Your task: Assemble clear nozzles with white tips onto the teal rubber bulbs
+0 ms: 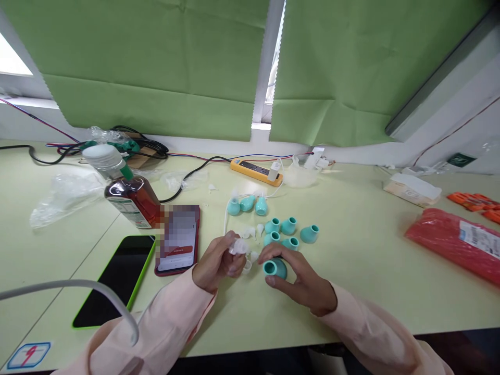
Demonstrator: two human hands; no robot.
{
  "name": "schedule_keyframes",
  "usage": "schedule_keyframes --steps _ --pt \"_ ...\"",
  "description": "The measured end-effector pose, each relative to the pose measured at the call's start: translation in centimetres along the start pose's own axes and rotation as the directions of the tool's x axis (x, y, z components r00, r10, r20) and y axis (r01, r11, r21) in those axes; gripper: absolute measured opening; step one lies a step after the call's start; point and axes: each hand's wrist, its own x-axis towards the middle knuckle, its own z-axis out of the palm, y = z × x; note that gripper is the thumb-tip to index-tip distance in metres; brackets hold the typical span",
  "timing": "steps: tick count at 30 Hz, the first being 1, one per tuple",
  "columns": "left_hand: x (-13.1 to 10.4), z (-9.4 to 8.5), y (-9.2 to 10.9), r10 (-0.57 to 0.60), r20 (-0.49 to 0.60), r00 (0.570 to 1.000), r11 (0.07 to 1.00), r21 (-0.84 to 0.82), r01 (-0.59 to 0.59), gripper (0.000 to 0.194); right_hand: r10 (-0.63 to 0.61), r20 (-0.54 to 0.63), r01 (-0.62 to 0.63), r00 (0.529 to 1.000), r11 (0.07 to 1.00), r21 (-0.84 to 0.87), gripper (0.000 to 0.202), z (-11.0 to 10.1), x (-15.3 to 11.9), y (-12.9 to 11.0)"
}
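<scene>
My left hand [222, 260] is closed around a small translucent plastic cap-like piece [239, 246], which pokes out past the thumb and fingers. To its right, my right hand [299, 276] grips a teal squeeze bulb [275, 268] between thumb and fingers, its open mouth facing me. Just beyond, several loose teal bulbs [289, 225] stand on the table with their mouths uncovered. Farther back are three teal bulbs [247, 203], at least one with a clear tip. Small white and clear plastic parts [247, 232] lie around my left hand, partly hidden by it.
A yellow power strip [255, 172] with a white charger lies at the back. On the left are a bottle of dark red liquid [135, 200], a green-cased phone [117, 281] and a lit phone [179, 239]. A red plastic package [455, 242] and a tissue pack [412, 188] are at right.
</scene>
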Motion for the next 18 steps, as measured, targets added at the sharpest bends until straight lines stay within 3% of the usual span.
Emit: schedule_keyframes --steps 3,6,9,11,14,16,18 --pt "-0.1 0.1 -0.1 0.090 -0.101 0.991 0.992 0.100 -0.080 0.028 -0.088 -0.049 0.075 0.995 0.973 -0.218 0.019 0.4 -0.1 1.2" --pt "-0.1 0.1 -0.4 0.161 -0.180 0.970 0.960 0.255 -0.112 0.026 -0.059 -0.049 0.038 0.997 0.933 -0.359 0.019 0.9 -0.3 2.3" --pt "-0.3 0.2 -0.7 0.321 -0.216 0.922 0.833 0.527 -0.166 0.024 -0.003 -0.076 -0.028 0.997 0.915 -0.401 0.022 1.1 -0.6 2.8" --pt "-0.4 0.4 -0.9 0.469 -0.138 0.872 0.665 0.705 -0.246 0.020 -0.086 -0.152 0.015 0.985 0.907 -0.420 0.026 1.2 -0.6 2.6" --pt "-0.7 0.4 -1.4 0.615 0.068 0.786 0.422 0.814 -0.400 0.016 -0.281 -0.278 0.152 0.919 0.901 -0.406 0.036 1.4 -0.5 1.8" --pt "-0.8 0.4 -1.9 0.668 0.158 0.727 0.326 0.817 -0.476 0.015 -0.297 -0.293 0.193 0.909 0.922 -0.336 0.041 1.5 -0.4 1.1" --pt "-0.8 0.3 -2.2 0.690 0.211 0.692 0.277 0.807 -0.522 0.014 -0.246 -0.262 0.180 0.933 0.951 -0.251 0.041 1.5 -0.2 0.6"
